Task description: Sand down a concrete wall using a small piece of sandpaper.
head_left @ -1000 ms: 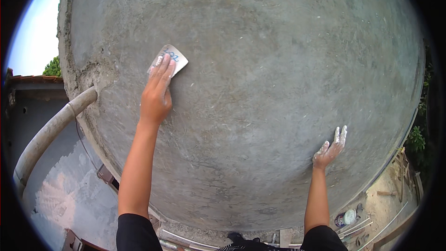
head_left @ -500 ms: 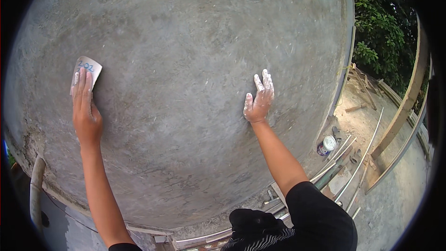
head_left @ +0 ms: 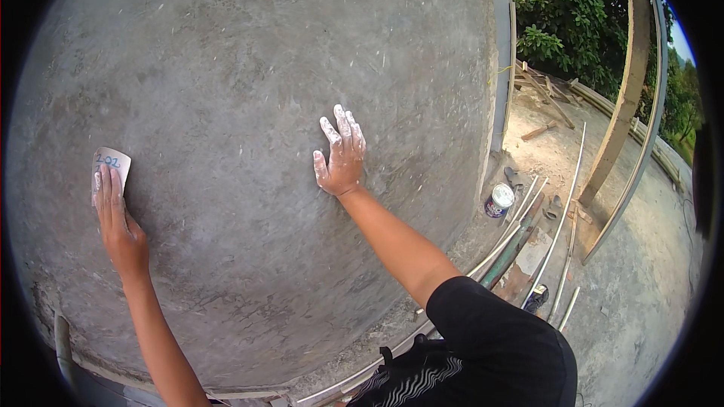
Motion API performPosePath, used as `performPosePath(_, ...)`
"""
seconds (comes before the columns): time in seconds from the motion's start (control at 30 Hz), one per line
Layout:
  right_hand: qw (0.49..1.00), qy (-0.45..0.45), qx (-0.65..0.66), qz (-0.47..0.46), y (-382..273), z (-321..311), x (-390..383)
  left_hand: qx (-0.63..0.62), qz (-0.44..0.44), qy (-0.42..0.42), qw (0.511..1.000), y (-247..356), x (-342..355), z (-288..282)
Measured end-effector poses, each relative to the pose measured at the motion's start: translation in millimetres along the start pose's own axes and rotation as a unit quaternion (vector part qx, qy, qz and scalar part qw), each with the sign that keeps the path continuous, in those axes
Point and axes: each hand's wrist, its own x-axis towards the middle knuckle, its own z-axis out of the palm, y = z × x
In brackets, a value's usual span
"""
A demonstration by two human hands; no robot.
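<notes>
A grey cement-plastered wall [head_left: 249,203] fills most of the view in front of me. On its left part, my left hand [head_left: 121,237] presses a small pale sheet of sandpaper [head_left: 113,160] with blue handwriting on its back; the fingers lie straight over the sheet. The sheet's abrasive side faces the wall and is hidden. Farther right and higher, my right hand [head_left: 343,154] rests with its palm toward the wall, fingers apart and nothing in it. White powder coats the fingertips of my right hand.
Right of the wall's edge, a paint can [head_left: 499,200] stands on the ground beside several long pipes [head_left: 558,234]. A wooden post [head_left: 622,98] rises farther right. Scrap wood [head_left: 547,94] lies below green bushes [head_left: 562,11]. A pipe [head_left: 63,347] sticks out at lower left.
The view has turned to the right, showing more of the ground outside. My left hand and the sandpaper sit lower in the picture. My right hand stays spread at the wall.
</notes>
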Motion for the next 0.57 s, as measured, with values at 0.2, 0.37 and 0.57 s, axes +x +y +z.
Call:
performPosePath(0.2,0.998,-0.052,0.01,0.042,0,-10,-3,0.047,-0.321,0.074,0.943,-92,-12,-27)
performPosePath(0.37,0.976,-0.201,0.065,0.052,3,-42,7,0.092,-0.379,0.078,0.918,-83,0,4)
performPosePath(0.57,0.909,-0.412,0.061,-0.001,25,-96,24,-0.025,-0.073,0.095,0.992,67,48,51)
